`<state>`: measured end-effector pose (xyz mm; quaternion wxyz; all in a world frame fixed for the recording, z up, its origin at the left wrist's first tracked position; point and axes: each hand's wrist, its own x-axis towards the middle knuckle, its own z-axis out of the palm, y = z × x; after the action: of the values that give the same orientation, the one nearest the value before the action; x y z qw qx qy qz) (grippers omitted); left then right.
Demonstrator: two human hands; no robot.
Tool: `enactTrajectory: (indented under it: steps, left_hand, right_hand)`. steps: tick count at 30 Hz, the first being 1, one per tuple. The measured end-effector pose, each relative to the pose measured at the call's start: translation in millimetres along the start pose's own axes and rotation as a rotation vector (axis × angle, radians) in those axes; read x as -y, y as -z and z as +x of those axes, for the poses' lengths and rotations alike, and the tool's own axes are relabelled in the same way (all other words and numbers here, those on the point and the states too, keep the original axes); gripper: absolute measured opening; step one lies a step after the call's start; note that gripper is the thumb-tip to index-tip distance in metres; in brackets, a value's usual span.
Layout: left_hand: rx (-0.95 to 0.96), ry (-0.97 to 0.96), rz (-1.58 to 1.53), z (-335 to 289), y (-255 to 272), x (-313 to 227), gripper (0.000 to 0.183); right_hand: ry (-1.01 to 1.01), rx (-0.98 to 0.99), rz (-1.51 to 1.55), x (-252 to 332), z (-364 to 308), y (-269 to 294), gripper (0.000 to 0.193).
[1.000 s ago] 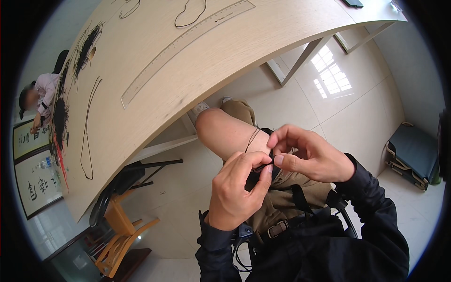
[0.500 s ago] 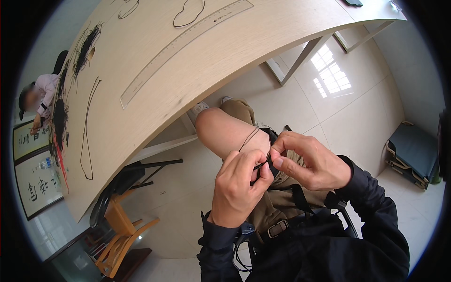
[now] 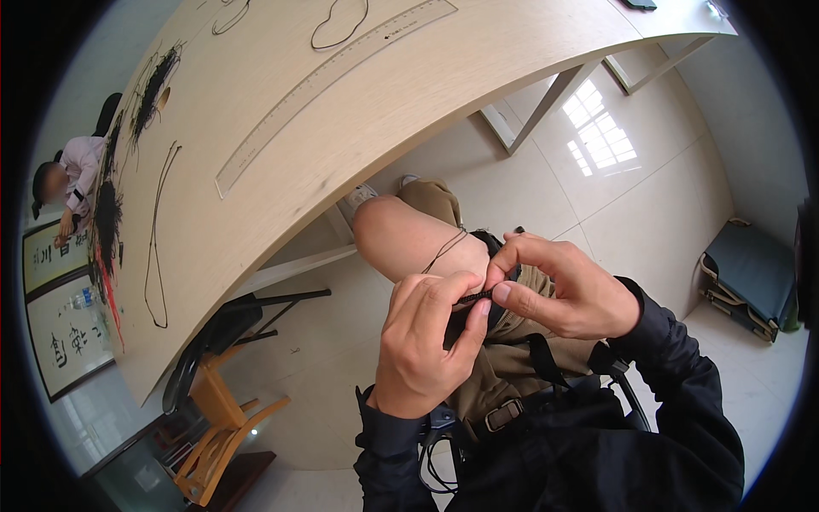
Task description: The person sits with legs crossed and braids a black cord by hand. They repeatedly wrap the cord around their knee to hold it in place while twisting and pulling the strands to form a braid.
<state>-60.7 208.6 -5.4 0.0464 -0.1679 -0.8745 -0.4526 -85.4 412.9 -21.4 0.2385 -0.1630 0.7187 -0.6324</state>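
Observation:
A short black braided cord [image 3: 474,298] is stretched between my hands above my lap. My left hand [image 3: 422,346] pinches one end of it between thumb and fingers. At its other end, the thumb and forefinger of my right hand [image 3: 563,290] are closed on the cord. A thin dark loop of cord [image 3: 446,247] extends from beyond my left fingers and lies over my bare thigh [image 3: 418,230]. My fingertips hide both gripped ends of the braid.
On the pale table [image 3: 290,196] ahead lie a clear ruler [image 3: 333,90], a long cord loop [image 3: 153,247], another cord loop [image 3: 339,34] and black thread bundles [image 3: 108,209]. A co-worker [image 3: 78,166] sits at the far left. A wooden chair [image 3: 220,401] stands at lower left, a folded cot [image 3: 751,277] at right.
My left hand has shifted slightly left and down. More of the braid shows between my hands, and it lies straighter. The right hand keeps its pinch.

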Motion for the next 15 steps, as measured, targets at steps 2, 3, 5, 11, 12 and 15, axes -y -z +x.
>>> enactTrajectory:
  steps: [2, 3, 5, 11, 12, 15]
  left_hand:
    - [0.020, 0.007, 0.006, -0.3, 2.7, 2.2, 0.020]
    - [0.020, -0.003, 0.008, -0.5, 3.4, 3.2, 0.020]
    - [0.020, -0.023, 0.010, -0.8, 3.4, 5.7, 0.019]
    - [0.022, -0.064, 0.012, 0.2, 0.0, 6.4, 0.017]
    - [0.020, -0.030, -0.006, -0.2, 0.5, 5.7, 0.017]
    - [0.008, 0.035, -0.046, -1.6, 0.9, 5.0, 0.017]
  right_hand:
    - [-0.020, -0.007, 0.040, 1.5, 0.2, -0.6, 0.018]
    - [-0.021, -0.012, 0.058, 2.5, 0.6, -1.2, 0.018]
    - [-0.035, -0.020, 0.075, 3.0, 1.2, -1.9, 0.018]
    - [-0.270, 0.043, 0.170, 10.4, 4.2, 2.4, 0.019]
    - [-0.241, 0.015, 0.237, 5.0, 3.5, -1.1, 0.020]
    - [-0.179, -0.003, 0.256, -0.8, 2.6, -2.2, 0.023]
